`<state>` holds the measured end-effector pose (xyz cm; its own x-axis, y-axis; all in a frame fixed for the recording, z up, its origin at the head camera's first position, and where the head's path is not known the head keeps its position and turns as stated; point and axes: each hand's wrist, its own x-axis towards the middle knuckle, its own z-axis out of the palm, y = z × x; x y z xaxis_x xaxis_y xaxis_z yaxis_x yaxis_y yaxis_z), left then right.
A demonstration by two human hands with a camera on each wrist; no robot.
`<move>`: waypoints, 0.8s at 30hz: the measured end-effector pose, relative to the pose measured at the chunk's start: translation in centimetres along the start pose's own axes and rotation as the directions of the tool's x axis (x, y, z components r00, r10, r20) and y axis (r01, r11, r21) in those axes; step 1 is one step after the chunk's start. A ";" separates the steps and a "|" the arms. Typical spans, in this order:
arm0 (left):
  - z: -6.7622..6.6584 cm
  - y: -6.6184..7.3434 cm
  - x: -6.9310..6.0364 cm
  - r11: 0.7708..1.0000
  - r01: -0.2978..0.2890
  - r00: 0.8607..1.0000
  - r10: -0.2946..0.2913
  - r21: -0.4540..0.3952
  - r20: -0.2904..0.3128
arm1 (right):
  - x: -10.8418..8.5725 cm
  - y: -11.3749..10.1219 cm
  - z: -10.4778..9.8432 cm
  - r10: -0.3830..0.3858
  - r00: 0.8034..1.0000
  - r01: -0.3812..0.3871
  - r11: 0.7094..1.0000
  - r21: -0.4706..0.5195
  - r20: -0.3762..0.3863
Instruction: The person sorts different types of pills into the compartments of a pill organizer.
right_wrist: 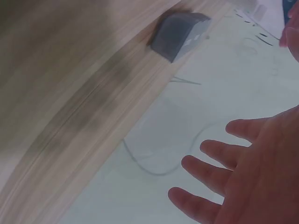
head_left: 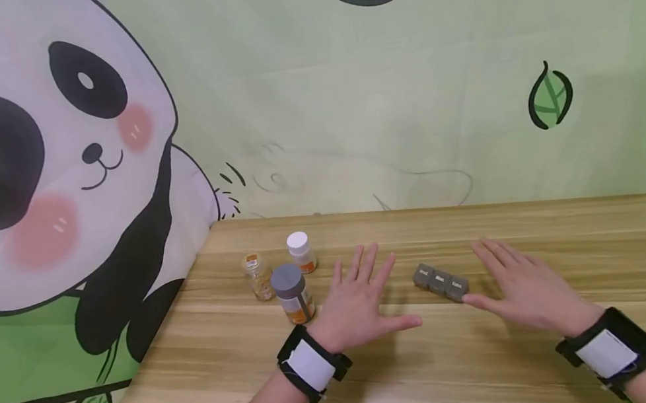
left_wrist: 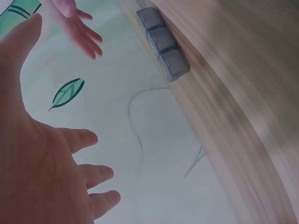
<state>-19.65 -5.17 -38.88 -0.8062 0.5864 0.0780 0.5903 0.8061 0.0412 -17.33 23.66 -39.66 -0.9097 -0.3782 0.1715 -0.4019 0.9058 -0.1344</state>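
Observation:
A small grey pill organizer (head_left: 440, 282) with three lettered lids lies at a slant on the wooden table, between both hands. To its left, my left hand (head_left: 355, 311) is held with fingers spread, holding nothing. My right hand (head_left: 527, 291) is on the other side, fingers straight and thumb pointing toward the organizer's near end; whether the thumb touches it I cannot tell. In the left wrist view the organizer (left_wrist: 163, 44) shows its row of three boxes, apart from the hand. The right wrist view shows the organizer (right_wrist: 180, 36) end-on, beyond that hand's fingers.
Left of my left hand stand a grey-capped bottle (head_left: 293, 294) with an orange label, a white bottle (head_left: 301, 252), and a clear jar (head_left: 258, 279) with yellowish contents. Behind the wooden table (head_left: 540, 216) hangs a green backdrop (head_left: 299, 98) with a panda and leaves.

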 end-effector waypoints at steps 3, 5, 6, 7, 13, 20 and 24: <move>0.0 0.0 0.0 1.000 -0.004 1.000 0.004 -0.004 0.003 | 1.0 0.4 0.2 0.018 0.999 -0.019 1.000 0.022 0.038; 0.0 0.0 0.0 1.000 -0.005 1.000 0.005 -0.008 0.006 | 1.7 0.5 0.4 0.023 0.998 -0.025 0.999 0.031 0.060; 0.1 -0.1 0.0 1.000 -0.004 1.000 0.004 -0.009 0.008 | 2.0 0.6 0.4 0.024 0.997 -0.026 0.999 0.033 0.069; 0.1 -0.1 0.0 1.000 -0.003 1.000 0.004 -0.014 0.010 | 2.3 0.6 0.5 0.023 0.997 -0.025 0.999 0.035 0.078; 0.3 -0.5 -0.3 1.000 -0.002 1.000 0.002 0.006 0.013 | 4.0 0.4 1.4 -0.007 0.992 0.006 1.000 0.009 0.126; 0.6 -0.7 -0.5 1.000 0.001 1.000 -0.001 0.008 0.013 | 5.0 0.2 3.2 -0.060 0.988 0.069 0.996 -0.054 0.144; 0.8 -0.8 -0.6 1.000 0.004 1.000 -0.004 -0.002 0.028 | 5.2 0.1 3.7 -0.086 0.987 0.096 0.993 -0.073 0.134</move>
<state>-19.71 -6.10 -39.73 -0.8093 0.5853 0.0501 0.5873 0.8082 0.0432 -22.46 21.07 -42.42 -0.8777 -0.4765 0.0499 -0.4786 0.8768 -0.0458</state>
